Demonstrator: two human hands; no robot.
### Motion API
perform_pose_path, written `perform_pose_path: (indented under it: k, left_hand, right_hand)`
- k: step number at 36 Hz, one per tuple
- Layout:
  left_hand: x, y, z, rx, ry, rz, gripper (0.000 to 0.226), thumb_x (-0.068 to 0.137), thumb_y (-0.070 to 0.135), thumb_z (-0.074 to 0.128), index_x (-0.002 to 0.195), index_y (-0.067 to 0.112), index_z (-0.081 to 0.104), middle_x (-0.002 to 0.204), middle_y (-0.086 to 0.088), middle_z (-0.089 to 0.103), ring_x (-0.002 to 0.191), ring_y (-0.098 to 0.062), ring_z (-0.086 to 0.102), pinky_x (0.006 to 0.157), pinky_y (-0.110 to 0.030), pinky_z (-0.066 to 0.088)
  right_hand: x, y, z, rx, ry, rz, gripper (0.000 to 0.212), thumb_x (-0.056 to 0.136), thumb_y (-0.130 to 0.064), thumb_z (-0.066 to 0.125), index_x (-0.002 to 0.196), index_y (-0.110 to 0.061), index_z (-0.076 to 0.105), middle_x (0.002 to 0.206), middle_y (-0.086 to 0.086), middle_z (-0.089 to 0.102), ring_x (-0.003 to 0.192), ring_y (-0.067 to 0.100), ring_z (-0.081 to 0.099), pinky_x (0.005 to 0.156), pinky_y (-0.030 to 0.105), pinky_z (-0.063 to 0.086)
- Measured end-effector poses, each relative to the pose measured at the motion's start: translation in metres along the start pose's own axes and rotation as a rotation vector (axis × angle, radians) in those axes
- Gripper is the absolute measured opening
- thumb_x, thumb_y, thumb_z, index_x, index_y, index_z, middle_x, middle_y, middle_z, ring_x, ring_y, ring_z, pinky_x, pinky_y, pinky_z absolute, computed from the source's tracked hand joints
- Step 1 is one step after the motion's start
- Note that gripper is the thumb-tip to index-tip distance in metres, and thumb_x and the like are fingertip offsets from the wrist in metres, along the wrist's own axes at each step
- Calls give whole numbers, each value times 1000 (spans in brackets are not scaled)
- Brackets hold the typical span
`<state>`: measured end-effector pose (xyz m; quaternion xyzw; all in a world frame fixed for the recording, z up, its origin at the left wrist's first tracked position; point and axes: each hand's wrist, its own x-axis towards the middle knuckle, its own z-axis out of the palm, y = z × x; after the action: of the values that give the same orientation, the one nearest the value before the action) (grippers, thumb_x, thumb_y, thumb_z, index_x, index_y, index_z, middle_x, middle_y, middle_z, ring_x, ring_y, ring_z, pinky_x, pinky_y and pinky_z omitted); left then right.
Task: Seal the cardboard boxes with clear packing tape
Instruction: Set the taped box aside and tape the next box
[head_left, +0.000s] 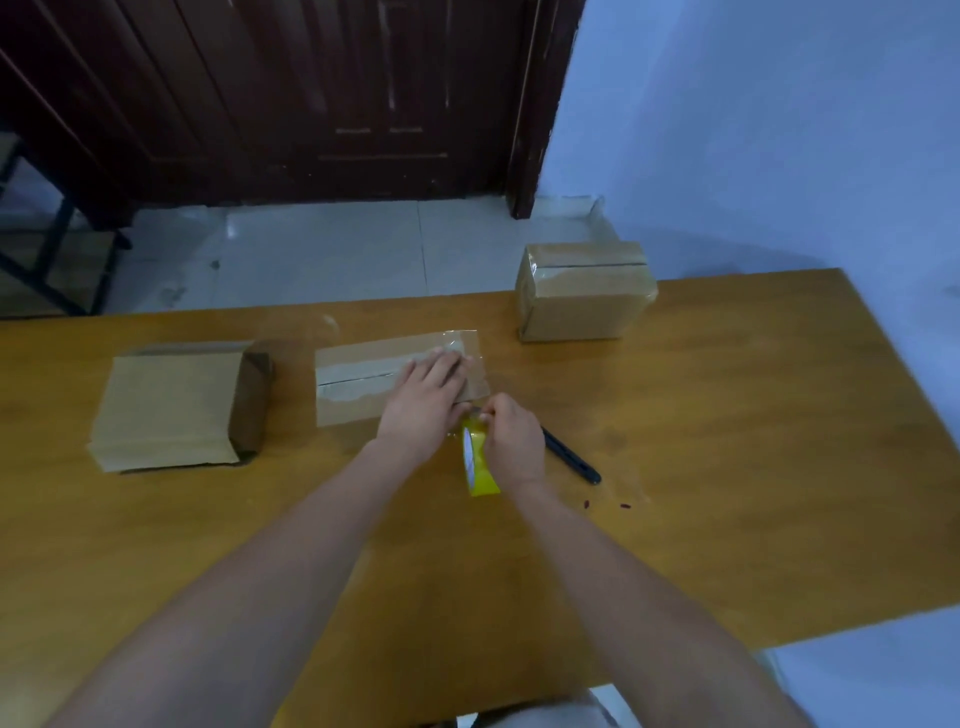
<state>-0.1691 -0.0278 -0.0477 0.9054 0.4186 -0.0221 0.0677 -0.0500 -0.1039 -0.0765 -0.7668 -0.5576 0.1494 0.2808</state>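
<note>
Pale blue walls and a dark wooden door (322, 98) stand behind your work surface, a smooth, orange-brown wooden table (727, 467) over pale floor tiles. You have three cardboard boxes on it, all plain brown and rectangular. At your left lies the unsealed box (171, 402), low and flat, with one end flap hanging open to show a dark inside. In the middle sits the flat box (358, 379), with a glossy strip of clear tape (358, 374) running along its top seam; the tape's edges look wrinkled. Well apart, at the far right edge of the table, stands the taller box (582, 293), already wrapped in shiny tape, its top seam showing as a dark line.

Your left hand (428, 400) lies flat on the right end of the flat box, fingers straight and together, pressing on the tape. Your right hand (511, 441) is curled round one yellow tape roll (478, 460), held on edge just off the box's near right corner, thumb and forefinger pinching at its top. Whether the tape between roll and box is cut, you cannot tell: it is too clear and blurred.

One black pen-like tool (571, 460) lies on the table just right of your right hand, its upper end hidden behind it; what it is cannot be made out. A dark metal frame (52, 249) is cut off at the left edge.
</note>
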Motion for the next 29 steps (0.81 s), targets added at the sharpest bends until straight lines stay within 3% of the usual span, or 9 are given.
perform_pose_path:
  k: [4,7,9,13,16,19,25,29]
  left_hand:
    - [0,-1,-2,-46,1,4,58,98,38,41,149,14,28,151,-4,31,140,-26,26,115,-39,14]
    - [0,-2,-3,-89,39,21,56,91,41,39,133,6,53,132,-12,55,123,-33,52,103,-47,39]
    - [-2,-3,-1,-108,48,6,60,87,44,35,127,5,58,125,-12,60,115,-34,58,95,-50,45]
    - [-4,-1,0,-105,42,-2,60,87,44,35,129,7,56,128,-11,59,118,-34,56,96,-51,44]
    - [-4,2,-2,-108,22,-19,61,86,44,35,130,7,56,128,-11,58,119,-34,55,97,-51,43]
    - [-5,4,-4,-122,4,-34,62,87,44,31,133,8,53,132,-10,56,123,-34,51,102,-51,39]
    - [-5,4,-3,-87,31,-34,59,88,43,33,132,10,54,129,-9,58,121,-32,54,99,-50,42]
    - [-6,6,-1,-78,33,-41,59,89,43,32,133,10,53,129,-8,57,121,-31,53,100,-49,41]
  right_hand:
    - [5,2,1,-13,55,-15,11,80,2,46,79,-3,55,66,11,62,55,31,56,62,30,27]
    - [6,11,-8,75,29,8,17,88,-6,36,91,-2,53,78,15,65,66,33,56,60,32,28]
    - [8,24,-14,198,8,81,15,92,-9,34,94,-6,49,87,13,65,75,29,55,62,37,34]
    - [18,49,-21,471,36,343,8,93,-7,45,88,-12,48,85,13,63,80,26,57,70,33,39]
    - [19,68,-21,484,-58,449,11,92,1,49,88,-10,49,83,11,57,82,22,53,69,27,35]
    - [13,80,-21,436,-190,530,9,96,-6,48,87,-9,49,81,7,55,82,19,50,62,27,32]
    - [24,80,-19,402,-312,505,5,90,-6,60,87,-1,62,79,6,57,80,19,52,61,25,33]
    - [44,73,-15,291,-438,404,18,84,-7,67,69,-13,59,88,16,65,82,19,54,67,24,35]
